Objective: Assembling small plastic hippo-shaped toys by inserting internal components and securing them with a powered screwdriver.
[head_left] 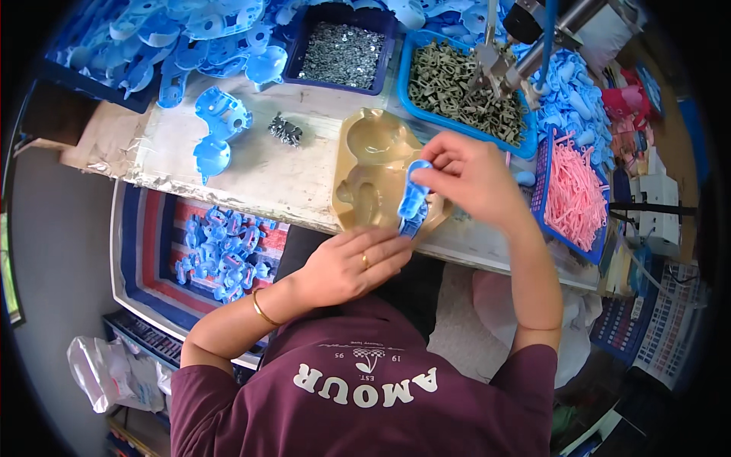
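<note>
My right hand (472,179) pinches a light-blue plastic part (413,199), long and rounded at its upper end, between thumb and fingers. It is tilted over the right side of a tan moulded fixture (384,156) with hollows in it. My left hand (358,263) lies at the fixture's near edge, fingers together, with the fingertips against a darker blue plastic piece (412,226) just below that part. How the two pieces meet is partly hidden by my fingers. To the left on the bench are a blue plastic shell (217,133) and a small heap of metal parts (285,129).
Behind stand a dark-blue bin (343,57) of small metal pieces and a blue tray (461,87) of metal clips, with a metal machine arm (525,68) over it. Pink strips (572,186) fill a basket at right. Blue assemblies (225,251) lie in a lower box at left.
</note>
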The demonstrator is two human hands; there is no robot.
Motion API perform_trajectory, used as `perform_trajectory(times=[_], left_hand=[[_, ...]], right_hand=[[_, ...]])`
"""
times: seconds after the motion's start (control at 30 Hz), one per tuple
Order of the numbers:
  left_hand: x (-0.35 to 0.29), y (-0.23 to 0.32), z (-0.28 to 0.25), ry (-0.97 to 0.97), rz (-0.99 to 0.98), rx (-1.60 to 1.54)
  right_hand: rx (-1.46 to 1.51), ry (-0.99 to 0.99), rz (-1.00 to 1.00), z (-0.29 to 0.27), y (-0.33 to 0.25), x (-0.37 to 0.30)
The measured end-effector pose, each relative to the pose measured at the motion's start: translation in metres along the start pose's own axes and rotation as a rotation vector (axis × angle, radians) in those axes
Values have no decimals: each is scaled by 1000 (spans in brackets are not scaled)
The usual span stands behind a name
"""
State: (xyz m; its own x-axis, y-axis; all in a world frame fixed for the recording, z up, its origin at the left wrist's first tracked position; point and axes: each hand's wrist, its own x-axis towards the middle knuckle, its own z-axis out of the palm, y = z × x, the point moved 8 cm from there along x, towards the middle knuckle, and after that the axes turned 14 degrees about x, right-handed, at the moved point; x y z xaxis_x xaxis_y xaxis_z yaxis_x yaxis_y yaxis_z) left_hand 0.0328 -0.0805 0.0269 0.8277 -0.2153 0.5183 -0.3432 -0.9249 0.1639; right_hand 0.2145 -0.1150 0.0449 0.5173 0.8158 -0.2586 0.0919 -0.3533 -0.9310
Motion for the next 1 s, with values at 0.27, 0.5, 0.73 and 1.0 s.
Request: perform_trajectory(times=[0.27,0.5,0.73,1.0], left_hand=[[-21,-36,-36,148,-133,-28],[-38,-100,-66,234,-424,104],[-46,-142,-70,180,-569,206],[-59,-200,-72,134,-732,551]], right_hand=[[-497,-47,-346,62,-2,7],[-337,42,-344,42,-47,26],[-132,228,-477,10,-91,32],[-135,231,-426,3,-81,27]])
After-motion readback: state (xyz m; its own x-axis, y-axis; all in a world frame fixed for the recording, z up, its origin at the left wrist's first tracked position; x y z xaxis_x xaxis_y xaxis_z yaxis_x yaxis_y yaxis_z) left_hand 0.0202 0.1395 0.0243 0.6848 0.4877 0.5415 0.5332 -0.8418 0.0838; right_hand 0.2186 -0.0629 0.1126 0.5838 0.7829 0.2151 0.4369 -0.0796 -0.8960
